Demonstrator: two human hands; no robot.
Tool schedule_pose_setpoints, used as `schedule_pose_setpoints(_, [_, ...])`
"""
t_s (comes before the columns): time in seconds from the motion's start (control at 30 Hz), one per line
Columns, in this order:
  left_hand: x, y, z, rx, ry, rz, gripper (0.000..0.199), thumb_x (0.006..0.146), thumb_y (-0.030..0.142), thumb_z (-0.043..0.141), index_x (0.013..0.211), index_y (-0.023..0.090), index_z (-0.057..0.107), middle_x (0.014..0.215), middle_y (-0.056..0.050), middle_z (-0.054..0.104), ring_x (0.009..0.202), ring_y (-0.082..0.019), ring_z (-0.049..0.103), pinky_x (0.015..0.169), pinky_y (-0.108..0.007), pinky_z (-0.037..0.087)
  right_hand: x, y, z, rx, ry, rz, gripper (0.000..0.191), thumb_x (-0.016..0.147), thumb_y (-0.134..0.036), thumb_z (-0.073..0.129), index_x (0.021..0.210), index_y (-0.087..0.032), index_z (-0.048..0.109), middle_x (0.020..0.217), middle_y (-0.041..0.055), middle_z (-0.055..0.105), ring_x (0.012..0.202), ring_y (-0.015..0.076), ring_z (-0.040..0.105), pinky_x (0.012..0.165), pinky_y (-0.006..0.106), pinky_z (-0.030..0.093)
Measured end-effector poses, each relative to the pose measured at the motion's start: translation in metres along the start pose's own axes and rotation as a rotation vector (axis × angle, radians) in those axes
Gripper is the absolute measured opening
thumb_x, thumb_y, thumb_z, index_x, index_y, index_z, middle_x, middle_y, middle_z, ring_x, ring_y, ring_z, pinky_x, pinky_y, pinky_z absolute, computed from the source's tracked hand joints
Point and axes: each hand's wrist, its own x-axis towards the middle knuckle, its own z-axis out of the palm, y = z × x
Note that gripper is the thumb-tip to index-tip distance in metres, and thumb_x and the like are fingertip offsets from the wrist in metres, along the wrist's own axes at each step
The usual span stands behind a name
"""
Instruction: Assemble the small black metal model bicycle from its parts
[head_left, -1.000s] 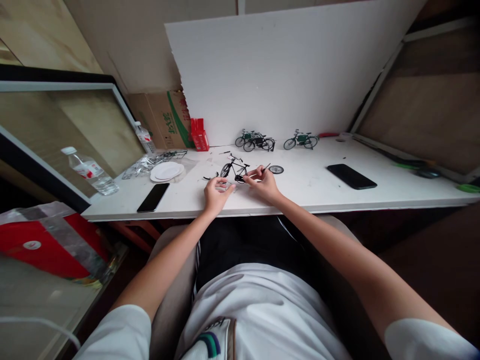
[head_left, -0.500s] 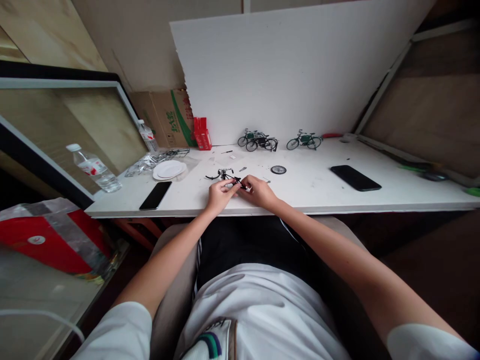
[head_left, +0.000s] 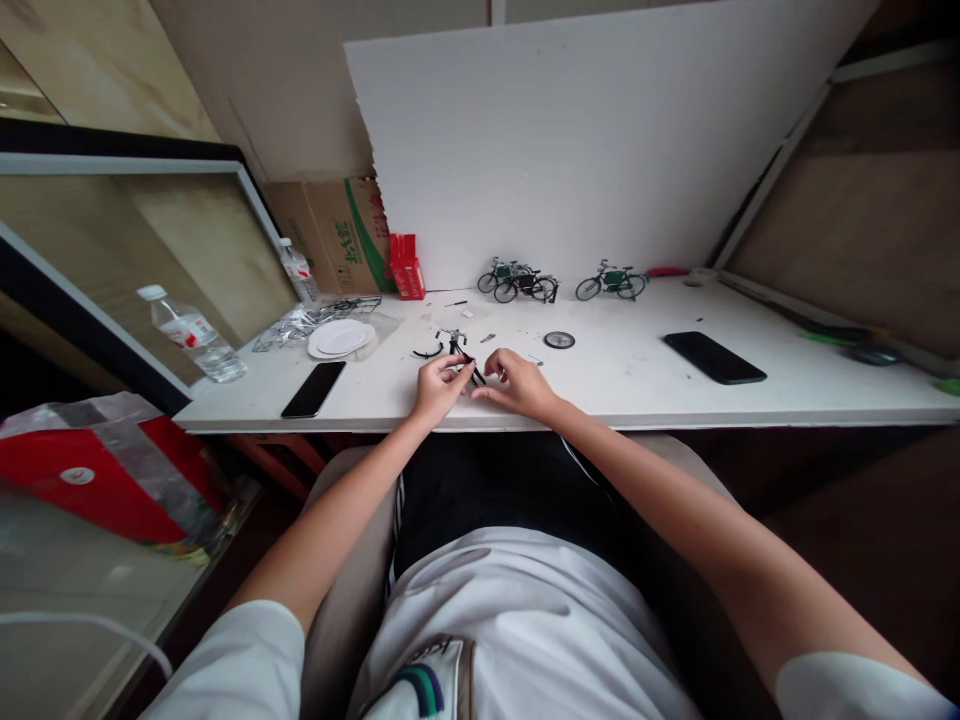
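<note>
Near the front edge of the white table, my left hand (head_left: 442,388) pinches a small black model bicycle frame (head_left: 455,345), whose handlebar points away from me. My right hand (head_left: 514,384) is just right of the frame, thumb and fingers apart, with nothing visible between them. A curved black part (head_left: 427,352) lies left of the handlebar. A loose spoked wheel (head_left: 559,340) rests flat to the right, beyond my right hand. Small bits lie around, too small to tell.
Model bicycles (head_left: 611,281) stand at the back by a white board (head_left: 570,140). Black phones lie left (head_left: 313,390) and right (head_left: 715,358). White discs (head_left: 341,338), a water bottle (head_left: 193,335), a red box (head_left: 407,267) and a cardboard box (head_left: 341,235) are at the left.
The frame has turned more upright in my left hand. My right hand's thumb and fingers have parted and come off the frame.
</note>
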Motion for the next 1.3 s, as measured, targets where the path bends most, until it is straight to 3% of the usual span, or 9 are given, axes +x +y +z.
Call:
schedule_pose_setpoints(0.07, [0.001,0.002,0.0,-0.032,0.003,0.006,0.053,0.078,0.057,0.088,0.106,0.013,0.079,0.116,-0.016,0.08,0.054,-0.011,0.061,0.05,-0.027,0.047,-0.001,0.002,-0.003,-0.009,0.02,0.032,0.058,0.091,-0.08,0.063,0.102,-0.024,0.05,0.095,0.0068,0.064,0.077,0.0225,0.057,0.07,0.035,0.042])
schedule_pose_setpoints(0.13, [0.003,0.004,-0.001,-0.061,-0.002,0.01,0.054,0.079,0.057,0.087,0.108,0.013,0.078,0.12,-0.016,0.079,0.053,-0.008,0.058,0.051,-0.026,0.046,-0.001,0.004,-0.004,0.018,0.024,0.054,0.059,0.098,-0.082,0.044,0.105,-0.024,0.049,0.093,0.0062,0.062,0.075,0.0222,0.054,0.07,0.036,0.043])
schedule_pose_setpoints(0.2, [0.004,0.006,-0.002,-0.092,-0.005,0.007,0.053,0.08,0.057,0.087,0.107,0.013,0.077,0.12,-0.016,0.079,0.052,-0.006,0.056,0.052,-0.025,0.046,0.0,0.005,-0.003,0.052,0.048,0.069,0.056,0.107,-0.074,0.023,0.106,-0.024,0.049,0.095,0.007,0.061,0.079,0.0228,0.055,0.074,0.038,0.045])
schedule_pose_setpoints(0.27, [0.005,0.006,-0.004,-0.116,-0.014,0.002,0.051,0.081,0.055,0.087,0.106,0.012,0.077,0.122,-0.016,0.078,0.051,-0.005,0.054,0.052,-0.024,0.046,0.002,0.005,-0.002,0.045,0.106,0.088,0.054,0.111,-0.066,0.017,0.103,-0.024,0.05,0.099,0.0086,0.061,0.085,0.0239,0.056,0.08,0.04,0.048])
schedule_pose_setpoints(0.4, [0.006,0.005,-0.007,-0.128,-0.062,-0.004,0.044,0.085,0.051,0.084,0.107,0.013,0.077,0.124,-0.016,0.077,0.049,-0.002,0.05,0.05,-0.023,0.042,0.007,0.004,0.0,0.066,0.204,0.11,0.05,0.11,-0.067,0.033,0.101,-0.023,0.055,0.097,0.0087,0.063,0.086,0.0231,0.059,0.082,0.04,0.05])
schedule_pose_setpoints(0.6, [0.004,0.008,-0.007,-0.109,-0.125,-0.017,0.044,0.084,0.05,0.084,0.107,0.012,0.079,0.123,-0.017,0.078,0.047,-0.002,0.047,0.047,-0.024,0.038,0.007,0.005,-0.005,0.407,0.284,0.23,0.046,0.093,-0.067,0.072,0.094,-0.021,0.073,0.078,0.0042,0.073,0.067,0.0193,0.07,0.064,0.032,0.055])
schedule_pose_setpoints(0.73, [0.003,0.012,-0.007,-0.099,-0.134,-0.034,0.049,0.081,0.051,0.086,0.108,0.011,0.08,0.123,-0.019,0.078,0.048,-0.003,0.047,0.047,-0.024,0.039,0.006,0.003,-0.005,0.511,0.295,0.25,0.052,0.095,-0.069,0.069,0.107,-0.019,0.079,0.094,0.0102,0.082,0.083,0.0253,0.08,0.054,0.029,0.057])
schedule_pose_setpoints(0.83, [0.003,0.012,-0.006,-0.103,-0.136,-0.033,0.051,0.08,0.052,0.087,0.109,0.01,0.081,0.124,-0.019,0.078,0.049,-0.003,0.047,0.048,-0.024,0.04,0.006,0.003,-0.003,0.536,0.281,0.23,0.052,0.094,-0.067,0.071,0.113,-0.019,0.079,0.101,0.0113,0.083,0.093,0.0275,0.082,0.057,0.03,0.062])
schedule_pose_setpoints(1.3, [0.002,0.012,-0.006,-0.108,-0.123,-0.055,0.052,0.075,0.048,0.09,0.109,0.009,0.083,0.111,-0.017,0.081,0.048,-0.004,0.047,0.046,-0.024,0.037,0.005,-0.003,-0.004,0.503,0.262,0.245,0.05,0.094,-0.067,0.07,0.106,-0.019,0.08,0.092,0.01,0.084,0.086,0.0265,0.082,0.058,0.031,0.064])
